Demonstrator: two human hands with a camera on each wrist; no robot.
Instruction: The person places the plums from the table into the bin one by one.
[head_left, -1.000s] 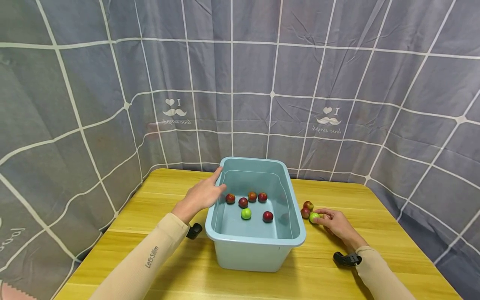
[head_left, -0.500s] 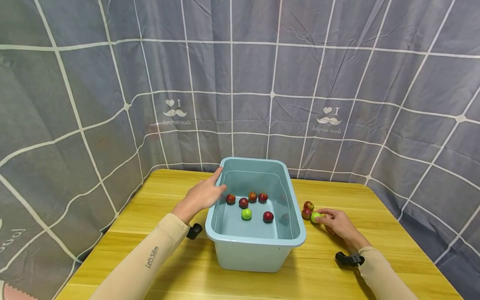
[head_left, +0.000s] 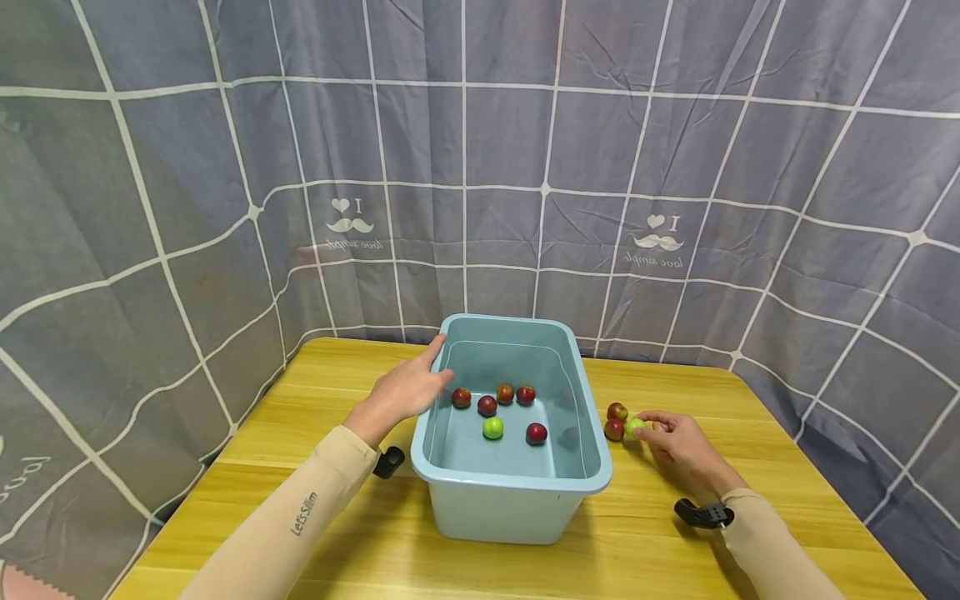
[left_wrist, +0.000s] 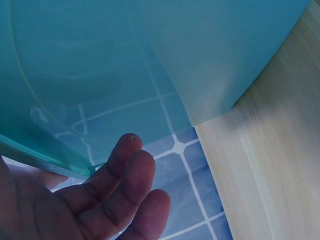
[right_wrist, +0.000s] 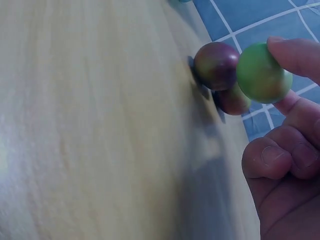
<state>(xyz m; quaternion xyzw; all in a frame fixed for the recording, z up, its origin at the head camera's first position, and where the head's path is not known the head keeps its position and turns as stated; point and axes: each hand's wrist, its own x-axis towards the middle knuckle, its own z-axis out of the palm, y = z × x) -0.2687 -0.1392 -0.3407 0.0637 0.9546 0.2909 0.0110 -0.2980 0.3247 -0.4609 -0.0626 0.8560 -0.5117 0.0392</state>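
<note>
My left hand (head_left: 405, 389) grips the left rim of a light blue plastic tub (head_left: 517, 482), thumb over the rim. In the left wrist view several loosely bent fingers (left_wrist: 137, 175) lie outside the tub wall. Inside the tub are several dark red plums (head_left: 487, 406) and one green plum (head_left: 492, 427). To the right of the tub, my right hand (head_left: 684, 450) pinches another green plum (right_wrist: 262, 75) between thumb and fingertips. Beside it two red plums (right_wrist: 216, 66) sit together on the table; the held one partly covers the farther one in the right wrist view.
The tub stands on a yellow wood-grain table (head_left: 337, 492). A grey curtain (head_left: 502, 225) with white grid lines hangs behind the table and along both sides. Black straps (head_left: 702, 514) sit at both wrists.
My right hand has shifted slightly right and away from me, and the pinched green plum has moved with it. The left hand and tub stay where they were.
</note>
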